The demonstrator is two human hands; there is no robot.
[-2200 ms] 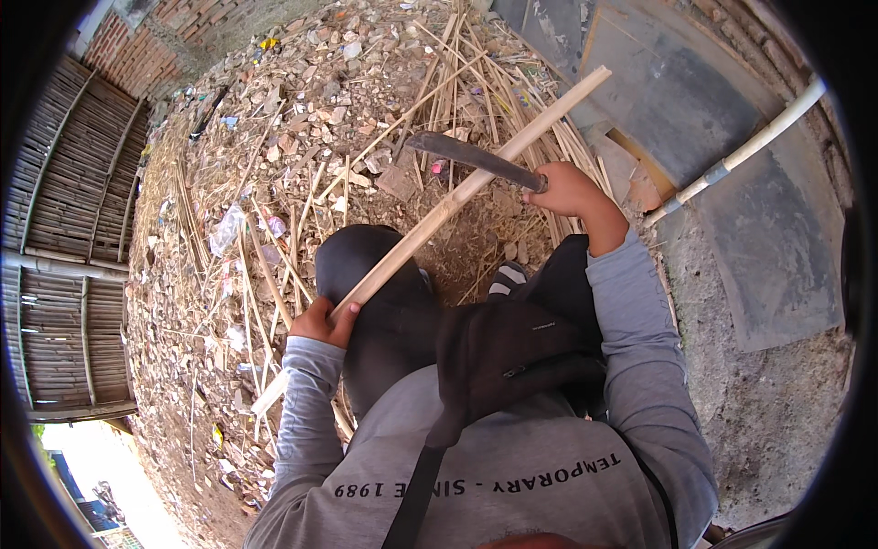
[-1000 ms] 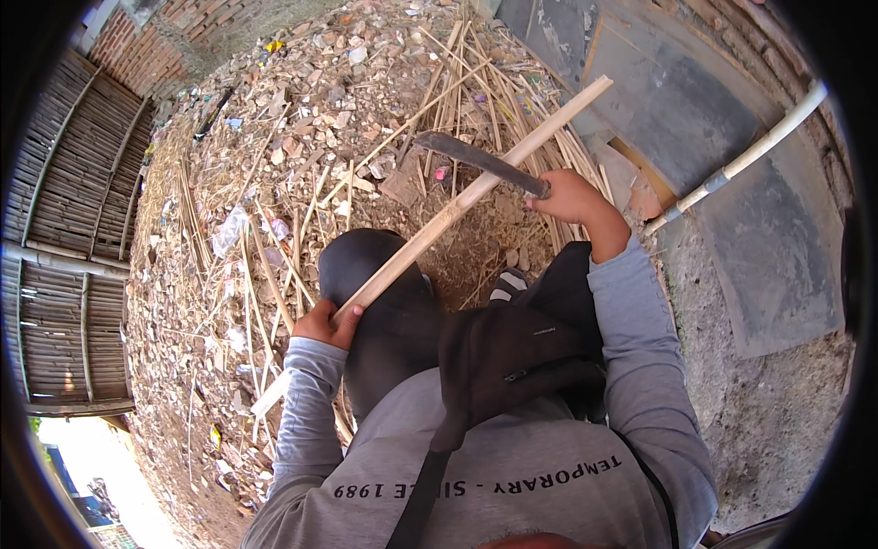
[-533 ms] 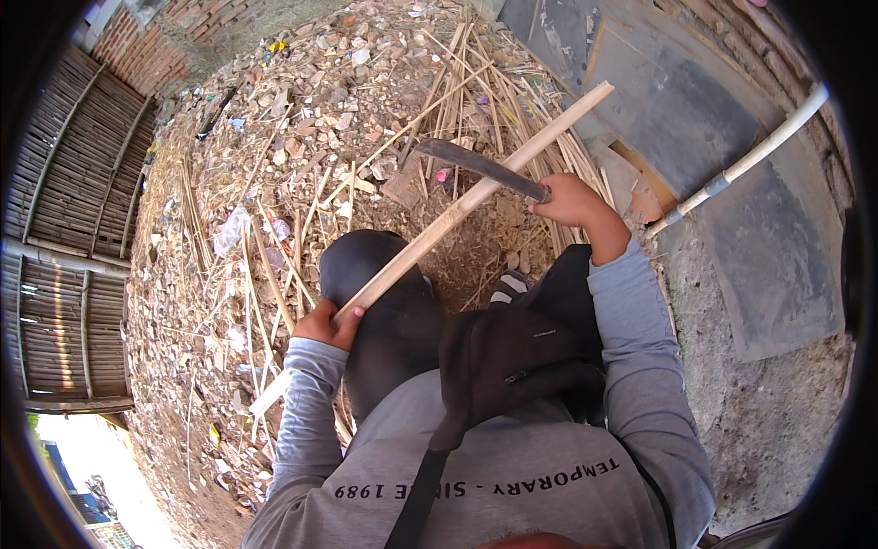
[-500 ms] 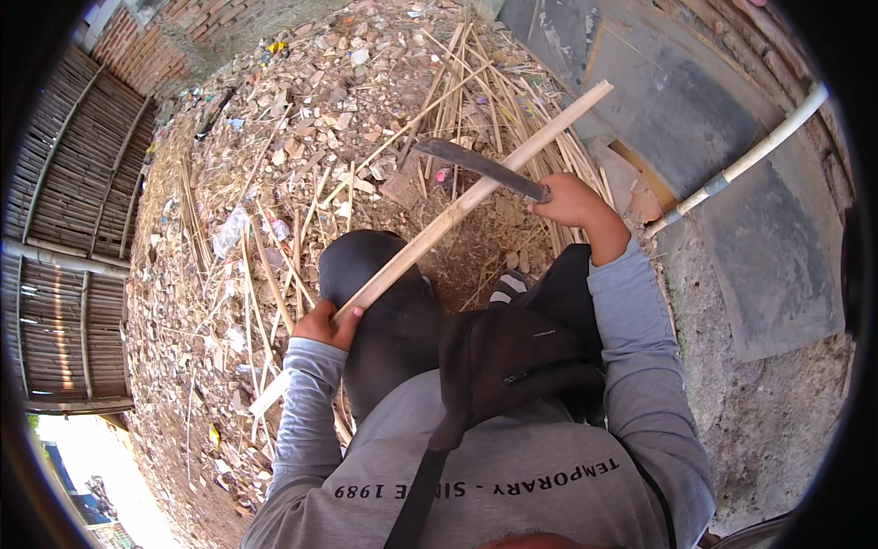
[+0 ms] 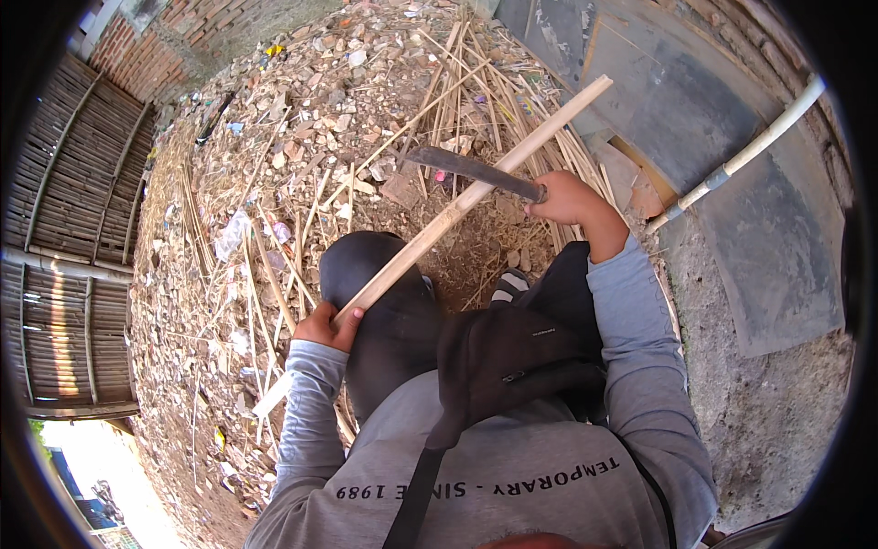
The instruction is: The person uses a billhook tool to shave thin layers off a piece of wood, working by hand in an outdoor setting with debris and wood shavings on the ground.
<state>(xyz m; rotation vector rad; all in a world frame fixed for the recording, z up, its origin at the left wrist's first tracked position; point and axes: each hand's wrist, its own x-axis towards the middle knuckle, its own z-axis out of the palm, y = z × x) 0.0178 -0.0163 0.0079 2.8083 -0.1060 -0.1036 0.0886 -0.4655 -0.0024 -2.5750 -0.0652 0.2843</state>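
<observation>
The left hand (image 5: 327, 325) is clenched on the lower part of one long pale stick (image 5: 476, 190), which slants up to the right over the rubble. The right hand (image 5: 565, 197) grasps a dark blade (image 5: 468, 169), its edge lying across the stick's middle. Thin bamboo strips (image 5: 457, 101) litter the ground beyond; a white pipe (image 5: 745, 156) crosses grey slabs (image 5: 668, 101) at right.

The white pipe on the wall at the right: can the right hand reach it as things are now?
Probably not at once. The right hand is closed around the handle of the dark blade, which lies across the bamboo strip. The white pipe is apart from it, with no obstacle between.
</observation>
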